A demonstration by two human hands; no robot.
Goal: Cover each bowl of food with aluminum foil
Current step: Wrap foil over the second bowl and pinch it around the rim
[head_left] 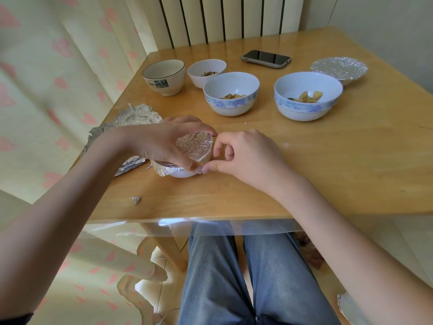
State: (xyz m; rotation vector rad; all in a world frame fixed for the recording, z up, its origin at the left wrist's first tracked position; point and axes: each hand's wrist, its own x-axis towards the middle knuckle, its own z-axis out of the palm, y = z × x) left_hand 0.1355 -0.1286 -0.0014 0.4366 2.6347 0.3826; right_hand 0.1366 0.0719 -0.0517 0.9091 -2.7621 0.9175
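A small white bowl [181, 174] stands near the table's front left, its top covered by crinkled aluminum foil [195, 146]. My left hand [161, 141] curls over the bowl's left side and grips its foil-wrapped rim. My right hand [246, 156] is at the bowl's right side, its thumb and fingers pinching the foil edge there. Further back stand uncovered bowls with food: two blue-patterned ones [230, 106] [304, 109] and a small white one [199, 77]. A foil-covered bowl [338, 68] sits at the far right.
A cream bowl [164, 84] with a dark rim stands at the back left; I cannot see inside it. Loose foil sheets [136, 116] lie at the table's left edge, a foil scrap [136, 200] near the front. A phone [266, 58] lies at the back. A clear cover [210, 227] overhangs the table's front edge.
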